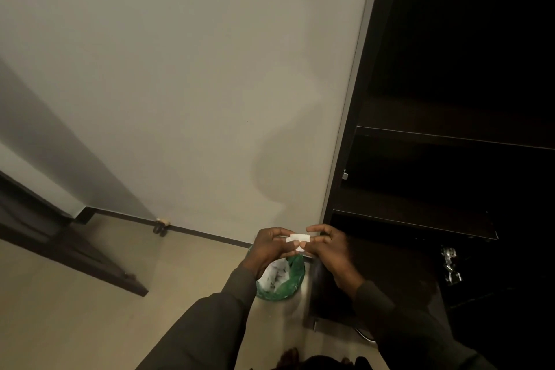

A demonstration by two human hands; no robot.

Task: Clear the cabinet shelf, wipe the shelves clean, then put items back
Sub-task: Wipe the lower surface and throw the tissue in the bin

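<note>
Hands: left hand (270, 245) and right hand (329, 246) together pinch a small white folded paper (298, 238) by its ends, fingers curled round it. Paper held above a green-lined waste bin (280, 281) on the floor, beside the dark open cabinet (450, 141), shelves in shadow.

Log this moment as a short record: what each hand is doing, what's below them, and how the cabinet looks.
left hand: pinches one end of the white paper piece
right hand: pinches the other end
below hands: green bag on floor, white scraps inside
cabinet: open, dark; the visible shelves look bare
wall: plain, left of cabinet
</note>
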